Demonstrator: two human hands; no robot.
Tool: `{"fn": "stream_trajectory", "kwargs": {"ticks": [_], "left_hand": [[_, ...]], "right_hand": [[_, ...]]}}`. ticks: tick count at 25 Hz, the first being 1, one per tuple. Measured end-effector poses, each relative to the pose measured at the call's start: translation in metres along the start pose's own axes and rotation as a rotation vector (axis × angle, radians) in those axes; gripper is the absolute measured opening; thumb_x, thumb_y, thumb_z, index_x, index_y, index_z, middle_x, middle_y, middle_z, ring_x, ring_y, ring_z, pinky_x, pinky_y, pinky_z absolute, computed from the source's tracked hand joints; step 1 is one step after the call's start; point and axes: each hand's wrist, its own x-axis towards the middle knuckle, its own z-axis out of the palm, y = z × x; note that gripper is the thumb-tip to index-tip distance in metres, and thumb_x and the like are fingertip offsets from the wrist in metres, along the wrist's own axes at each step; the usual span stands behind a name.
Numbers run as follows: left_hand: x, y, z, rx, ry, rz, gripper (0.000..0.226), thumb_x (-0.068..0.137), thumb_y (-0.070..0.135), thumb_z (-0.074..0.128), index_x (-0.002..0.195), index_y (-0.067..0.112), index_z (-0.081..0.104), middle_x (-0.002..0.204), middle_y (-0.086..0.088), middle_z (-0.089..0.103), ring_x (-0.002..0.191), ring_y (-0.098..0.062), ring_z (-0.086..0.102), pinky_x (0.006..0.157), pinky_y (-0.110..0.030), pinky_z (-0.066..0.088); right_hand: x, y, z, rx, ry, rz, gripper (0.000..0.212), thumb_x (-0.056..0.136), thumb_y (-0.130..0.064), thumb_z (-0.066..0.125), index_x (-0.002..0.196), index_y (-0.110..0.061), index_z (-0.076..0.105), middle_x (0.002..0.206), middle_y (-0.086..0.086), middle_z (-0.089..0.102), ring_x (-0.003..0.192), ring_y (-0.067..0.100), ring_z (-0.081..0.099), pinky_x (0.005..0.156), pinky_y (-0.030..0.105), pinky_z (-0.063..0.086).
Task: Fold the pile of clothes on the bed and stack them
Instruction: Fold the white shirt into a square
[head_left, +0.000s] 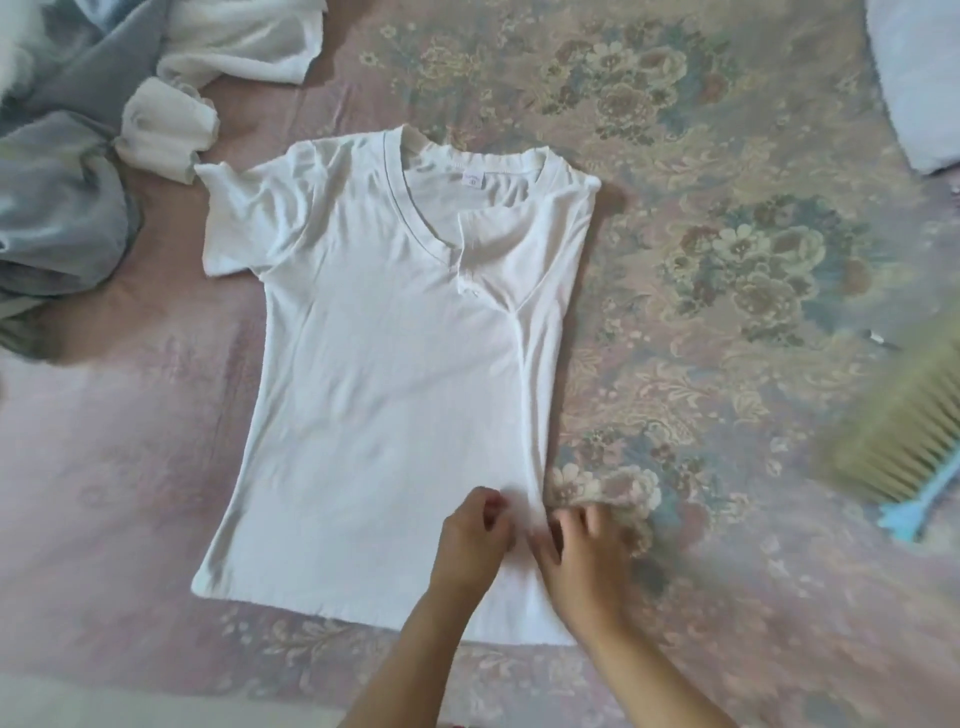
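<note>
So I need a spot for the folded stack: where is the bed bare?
Bare bedspread lies between the white T-shirt and the brush, and left of the shirt's hem. The upper left is crowded with the clothes pile.

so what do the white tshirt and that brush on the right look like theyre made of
White t-shirt: looks like thin matte cotton-type jersey; soft creases, ribbed V-neck band. Brush: pale straw-coloured bristles, natural or synthetic unclear, on a light blue base that looks like plastic; it is blurred.
</note>
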Motion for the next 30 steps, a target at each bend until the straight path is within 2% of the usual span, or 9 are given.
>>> {"fn": "stream_trajectory", "kwargs": {"ticks": [4, 7, 9, 14, 19, 22, 25, 27, 30], "left_hand": [[-0.01, -0.03, -0.03, -0.03, -0.143, -0.074, 0.011, 0.094, 0.012, 0.051, 0.086, 0.013, 0.06, 0.076, -0.008, 0.068, 0.067, -0.02, 0.065, 0.067, -0.032, 0.057], [-0.022, -0.049, -0.051, -0.005, -0.215, -0.1, 0.014, 0.096, 0.014, 0.048, 0.088, 0.008, 0.058, 0.08, -0.011, 0.066, 0.064, -0.017, 0.061, 0.058, -0.022, 0.054], [-0.029, -0.059, -0.061, 0.031, -0.246, -0.098, 0.02, 0.097, 0.018, 0.047, 0.089, 0.004, 0.059, 0.081, -0.013, 0.067, 0.064, -0.017, 0.061, 0.063, -0.028, 0.056], [-0.029, -0.057, -0.048, -0.061, -0.253, -0.12, 0.031, 0.094, 0.028, 0.055, 0.081, 0.0, 0.061, 0.069, -0.012, 0.067, 0.057, -0.019, 0.063, 0.064, -0.035, 0.058], [-0.032, -0.058, -0.019, 0.169, -0.25, -0.014, 0.016, 0.086, 0.018, 0.065, 0.078, 0.005, 0.06, 0.063, -0.008, 0.065, 0.05, -0.017, 0.062, 0.052, -0.031, 0.057], [-0.042, -0.059, -0.017, 0.239, -0.228, -0.026, 0.018, 0.089, 0.022, 0.063, 0.083, 0.006, 0.058, 0.072, -0.012, 0.067, 0.06, -0.026, 0.065, 0.058, -0.037, 0.057], [-0.041, -0.064, -0.041, 0.473, -0.146, 0.127, 0.024, 0.094, 0.036, 0.053, 0.085, 0.014, 0.054, 0.078, -0.004, 0.063, 0.071, -0.025, 0.062, 0.064, -0.036, 0.051], [-0.037, -0.073, -0.077, 0.619, -0.004, 0.34, 0.017, 0.095, 0.029, 0.053, 0.095, 0.013, 0.056, 0.086, -0.002, 0.061, 0.078, -0.023, 0.059, 0.066, -0.035, 0.049], [-0.021, -0.09, -0.14, 0.884, 0.277, 0.718, 0.034, 0.081, 0.016, 0.072, 0.111, 0.002, 0.062, 0.106, -0.018, 0.065, 0.095, -0.04, 0.064, 0.074, -0.046, 0.054]], "right_hand": [[-0.052, -0.015, 0.027, -0.032, 0.171, 0.061, 0.027, 0.063, -0.016, 0.084, 0.068, -0.006, 0.059, 0.077, 0.014, 0.059, 0.066, 0.034, 0.059, 0.056, 0.042, 0.051], [-0.072, -0.037, 0.044, 0.001, 0.278, 0.032, 0.015, 0.066, 0.007, 0.064, 0.073, -0.005, 0.059, 0.073, 0.011, 0.055, 0.06, 0.031, 0.054, 0.05, 0.037, 0.046], [-0.087, -0.051, 0.056, -0.162, 0.252, -0.162, 0.022, 0.062, 0.003, 0.057, 0.078, -0.01, 0.063, 0.071, 0.005, 0.053, 0.058, 0.025, 0.053, 0.05, 0.034, 0.045], [-0.104, -0.043, 0.072, -0.353, 0.091, -0.15, 0.041, 0.05, -0.003, 0.074, 0.084, -0.014, 0.053, 0.068, 0.003, 0.055, 0.059, 0.023, 0.057, 0.052, 0.032, 0.046], [-0.107, -0.017, 0.085, -0.319, 0.299, -0.29, 0.025, 0.069, 0.0, 0.051, 0.081, -0.018, 0.038, 0.059, 0.0, 0.05, 0.051, 0.019, 0.054, 0.049, 0.029, 0.045], [-0.111, -0.01, 0.084, -0.298, 0.264, -0.273, 0.037, 0.054, 0.0, 0.069, 0.081, -0.015, 0.05, 0.061, -0.001, 0.053, 0.051, 0.019, 0.055, 0.049, 0.028, 0.048], [-0.111, -0.014, 0.075, -0.24, 0.213, -0.28, 0.034, 0.062, -0.015, 0.065, 0.097, -0.014, 0.064, 0.083, 0.003, 0.063, 0.068, 0.023, 0.061, 0.06, 0.034, 0.052], [-0.106, -0.02, 0.068, -0.247, 0.146, -0.233, 0.046, 0.083, -0.023, 0.041, 0.122, -0.01, 0.062, 0.119, 0.009, 0.064, 0.104, 0.029, 0.063, 0.085, 0.041, 0.052], [-0.097, -0.03, 0.06, -0.296, -0.029, -0.181, 0.064, 0.101, -0.032, 0.004, 0.133, -0.005, 0.052, 0.143, 0.011, 0.045, 0.132, 0.026, 0.044, 0.111, 0.044, 0.021]]}}
